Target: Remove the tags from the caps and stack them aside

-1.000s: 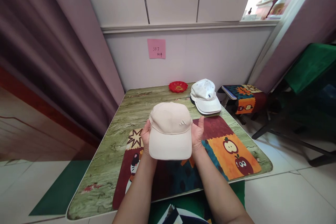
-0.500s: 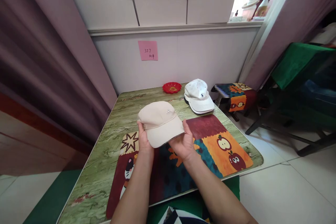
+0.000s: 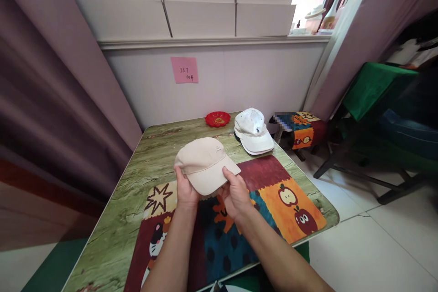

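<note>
A beige baseball cap (image 3: 200, 159) is held up over the table, its brim turned toward me and to the right. My left hand (image 3: 186, 189) grips the cap's left side, thumb on the outside and the other fingers hidden beneath. My right hand (image 3: 235, 194) pinches the brim at its right, thumb on top and fingers under it. Behind and to the right, a white baseball cap (image 3: 252, 128) with a small dark emblem rests on the table, apparently stacked on another cap whose dark edge shows below.
A colourful patterned mat (image 3: 270, 196) lies on the green wood-look table (image 3: 116, 205) beneath my hands. Toward the wall sits a red scalloped dish (image 3: 218, 119). A pink note (image 3: 185, 70) is stuck on the wall. On the right stand a cloth-covered stool (image 3: 304, 134) and a dark chair (image 3: 379, 146).
My right hand has shifted its hold from the brim's right edge to its front, with the thumb now on top. The view has moved slightly; the white cap stays in place.
</note>
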A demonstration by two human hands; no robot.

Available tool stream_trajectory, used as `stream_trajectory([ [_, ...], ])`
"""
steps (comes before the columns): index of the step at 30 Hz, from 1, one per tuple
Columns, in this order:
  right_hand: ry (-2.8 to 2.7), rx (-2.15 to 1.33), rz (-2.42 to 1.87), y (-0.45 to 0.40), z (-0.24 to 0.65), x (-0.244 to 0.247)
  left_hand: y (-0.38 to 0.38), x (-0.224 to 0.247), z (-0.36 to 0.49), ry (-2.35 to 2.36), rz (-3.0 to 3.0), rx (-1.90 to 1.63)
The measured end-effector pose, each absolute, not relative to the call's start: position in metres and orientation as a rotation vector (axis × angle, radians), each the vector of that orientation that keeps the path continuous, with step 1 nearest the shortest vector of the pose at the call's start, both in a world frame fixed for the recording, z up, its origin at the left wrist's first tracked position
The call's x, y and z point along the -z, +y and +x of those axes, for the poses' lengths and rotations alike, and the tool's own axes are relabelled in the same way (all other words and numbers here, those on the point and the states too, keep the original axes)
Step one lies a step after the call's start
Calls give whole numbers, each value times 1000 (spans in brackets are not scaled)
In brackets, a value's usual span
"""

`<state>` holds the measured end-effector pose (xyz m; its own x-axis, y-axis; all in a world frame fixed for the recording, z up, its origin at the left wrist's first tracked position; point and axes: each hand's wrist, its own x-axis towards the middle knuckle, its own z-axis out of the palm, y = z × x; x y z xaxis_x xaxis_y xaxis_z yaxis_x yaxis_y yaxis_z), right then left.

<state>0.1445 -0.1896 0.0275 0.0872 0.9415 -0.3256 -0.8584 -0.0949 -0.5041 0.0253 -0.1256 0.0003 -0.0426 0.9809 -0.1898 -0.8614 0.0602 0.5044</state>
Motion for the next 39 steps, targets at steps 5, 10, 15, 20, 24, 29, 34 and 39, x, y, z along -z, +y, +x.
stream_trajectory([
  [5, -195, -1403, -664, -138, 183, -54, -137, 35, 33, 797, 593, -1401],
  [10, -323, -1217, -491, -66, 236, -107, -151, 60, 41, 1040, 1004, -1287],
  [15, -254, -1067, -534, -11, 289, -91, -150, 55, 41, 1115, 1058, -1245],
  [20, 42, -1021, -904, -10, 315, -11, -149, 56, 40, 1156, 1089, -1217],
  [24, 60, -1032, -970, -18, 320, 26, -148, 59, 39, 1179, 1145, -1188],
  [29, -27, -1034, -984, -21, 324, 36, -148, 56, 38, 1197, 1138, -1163],
  [34, -10, -978, -1042, -36, 319, 47, -149, 51, 37, 1209, 1156, -1134],
  [39, 14, -926, -1127, -48, 316, 53, -149, 48, 37, 1228, 1168, -1107],
])
